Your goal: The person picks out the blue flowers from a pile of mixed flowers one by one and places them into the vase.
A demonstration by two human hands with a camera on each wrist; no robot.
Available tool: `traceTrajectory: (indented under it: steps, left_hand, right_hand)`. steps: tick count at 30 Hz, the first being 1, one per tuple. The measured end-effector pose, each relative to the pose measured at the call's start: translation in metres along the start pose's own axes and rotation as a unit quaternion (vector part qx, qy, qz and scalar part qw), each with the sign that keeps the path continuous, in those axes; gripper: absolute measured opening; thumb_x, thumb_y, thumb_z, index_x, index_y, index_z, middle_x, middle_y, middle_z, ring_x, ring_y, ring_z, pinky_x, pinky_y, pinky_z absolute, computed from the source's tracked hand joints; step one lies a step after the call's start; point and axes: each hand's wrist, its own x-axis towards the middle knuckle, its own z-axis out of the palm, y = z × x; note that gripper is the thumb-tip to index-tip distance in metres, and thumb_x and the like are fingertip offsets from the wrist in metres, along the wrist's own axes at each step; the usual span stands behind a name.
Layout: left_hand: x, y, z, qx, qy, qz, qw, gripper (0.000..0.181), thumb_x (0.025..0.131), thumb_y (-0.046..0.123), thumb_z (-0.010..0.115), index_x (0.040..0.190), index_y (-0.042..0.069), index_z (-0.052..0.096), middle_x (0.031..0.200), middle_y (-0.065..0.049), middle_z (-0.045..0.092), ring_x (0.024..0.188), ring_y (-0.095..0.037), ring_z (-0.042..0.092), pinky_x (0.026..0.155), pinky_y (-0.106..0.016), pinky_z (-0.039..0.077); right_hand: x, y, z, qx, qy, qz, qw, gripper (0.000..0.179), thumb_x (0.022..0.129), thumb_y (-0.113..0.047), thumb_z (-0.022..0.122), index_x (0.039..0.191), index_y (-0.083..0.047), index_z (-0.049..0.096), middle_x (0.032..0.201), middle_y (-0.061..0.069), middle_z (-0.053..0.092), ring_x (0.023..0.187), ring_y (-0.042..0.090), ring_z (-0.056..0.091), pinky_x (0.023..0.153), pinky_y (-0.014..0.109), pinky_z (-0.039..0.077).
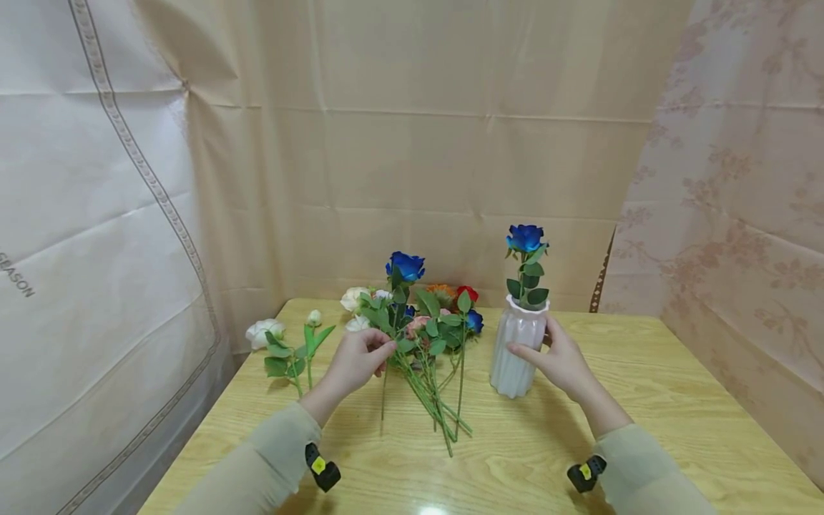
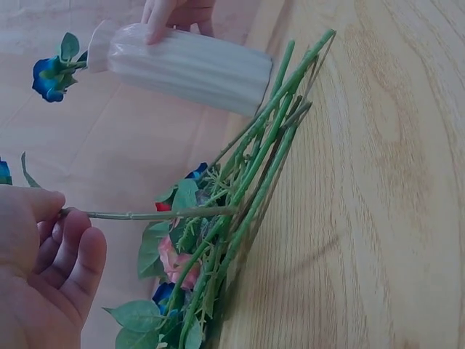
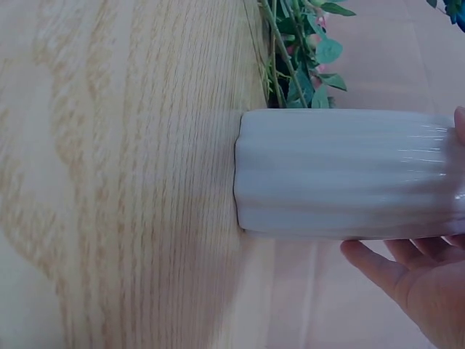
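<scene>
At one o'clock, vase (image 1: 515, 357): one, gripped by right hand (image 1: 565, 361); one blue rose (image 1: 525, 238) inside.
Left hand (image 1: 360, 355): eleven o'clock, pinching second blue rose (image 1: 405, 266).
Flower pile (image 1: 438, 347): twelve o'clock, count unclear.
Separate flowers (image 1: 264, 333): two, ten o'clock.
Table (image 1: 650, 400): open wood, vase to three-o'clock edge.

1. The artificial-flower heap (image 1: 438, 347) blocks a low path from my left hand (image 1: 357, 357) to the white ribbed vase (image 1: 508, 372).
2. Above it, air is open between my blue rose (image 1: 407, 267) and the vase.
3. Wooden tabletop (image 1: 682, 400) beyond my right hand (image 1: 565, 363) gives room.
</scene>
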Motion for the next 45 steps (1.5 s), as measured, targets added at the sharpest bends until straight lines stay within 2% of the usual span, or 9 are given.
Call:
traceTrajectory:
  steps: [10,17,22,26,28,32,35,39,45]
  left_hand:
    - [0.001,0.001,0.001,-0.003,0.006,-0.001,1.0000,0.012,0.100,0.017,0.069,0.091,0.009,0.072,0.065,-0.006,0.063,0.058,-0.034,0.063,0.050,-0.032,0.051]
    - [0.001,0.001,0.001,0.003,0.006,-0.008,0.9999,0.012,0.100,0.017,0.069,0.092,0.008,0.072,0.064,-0.006,0.061,0.054,-0.024,0.060,0.049,-0.032,0.050]
    - [0.001,0.000,0.001,0.008,0.000,-0.012,0.9999,0.013,0.100,0.017,0.069,0.094,0.006,0.071,0.063,-0.005,0.060,0.051,-0.019,0.056,0.047,-0.031,0.046]
    - [0.002,-0.001,0.002,-0.002,-0.004,-0.016,0.9999,0.016,0.100,0.017,0.068,0.098,0.002,0.071,0.064,-0.006,0.061,0.051,-0.017,0.055,0.047,-0.031,0.045]
    - [0.002,-0.001,0.002,-0.007,-0.004,-0.018,0.9998,0.015,0.100,0.017,0.068,0.097,0.003,0.071,0.065,-0.006,0.061,0.051,-0.017,0.054,0.047,-0.030,0.045]
    - [0.002,0.000,0.003,-0.014,-0.006,-0.025,0.9996,0.013,0.100,0.017,0.068,0.098,0.004,0.071,0.065,-0.007,0.061,0.052,-0.019,0.055,0.047,-0.031,0.045]
    - [0.003,0.000,0.004,-0.016,-0.010,-0.028,0.9994,0.014,0.100,0.018,0.068,0.099,0.004,0.071,0.065,-0.006,0.060,0.054,-0.030,0.057,0.047,-0.031,0.045]
    - [0.003,0.001,0.007,-0.011,-0.015,-0.025,0.9995,0.015,0.100,0.020,0.068,0.100,0.004,0.071,0.064,-0.005,0.059,0.058,-0.040,0.059,0.047,-0.031,0.045]
    - [0.003,0.004,0.011,-0.016,-0.013,-0.018,0.9996,0.010,0.099,0.015,0.069,0.095,0.006,0.070,0.063,-0.005,0.059,0.052,-0.028,0.057,0.046,-0.029,0.045]
  right_hand:
    - [-0.005,-0.006,-0.008,-0.011,0.000,0.000,0.9999,0.097,0.090,-0.051,0.075,0.162,-0.014,0.022,0.154,0.021,0.041,0.138,0.048,0.041,0.101,0.066,0.043]
    - [-0.008,-0.013,-0.022,-0.016,0.017,-0.018,0.9996,0.099,0.092,-0.047,0.075,0.163,-0.010,0.017,0.156,0.025,0.037,0.138,0.051,0.039,0.098,0.067,0.044]
    - [-0.010,-0.020,-0.033,-0.003,0.044,-0.042,0.9981,0.094,0.093,-0.040,0.076,0.162,-0.007,0.020,0.154,0.024,0.040,0.137,0.048,0.042,0.099,0.063,0.046]
    - [-0.013,-0.028,-0.039,-0.001,0.082,-0.068,0.9943,0.085,0.094,-0.034,0.076,0.159,-0.006,0.029,0.147,0.020,0.049,0.132,0.042,0.050,0.100,0.062,0.045]
    - [-0.015,-0.032,-0.042,-0.013,0.103,-0.080,0.9914,0.079,0.095,-0.033,0.076,0.156,-0.006,0.034,0.142,0.017,0.053,0.128,0.037,0.054,0.100,0.056,0.048]
    - [-0.018,-0.038,-0.046,-0.034,0.140,-0.095,0.9850,0.067,0.095,-0.033,0.075,0.149,-0.007,0.046,0.133,0.010,0.060,0.119,0.025,0.058,0.094,0.029,0.053]
    - [-0.020,-0.043,-0.048,-0.027,0.163,-0.111,0.9799,0.056,0.095,-0.028,0.076,0.142,-0.008,0.053,0.128,0.007,0.062,0.114,0.017,0.059,0.087,0.014,0.049]
    - [-0.023,-0.049,-0.050,-0.015,0.187,-0.145,0.9714,0.048,0.093,-0.017,0.078,0.136,-0.006,0.060,0.123,0.007,0.065,0.108,0.008,0.062,0.085,0.012,0.050]
    - [-0.026,-0.059,-0.046,-0.002,0.195,-0.167,0.9663,0.037,0.092,-0.009,0.078,0.126,-0.002,0.066,0.114,-0.003,0.069,0.100,0.004,0.064,0.080,0.014,0.052]
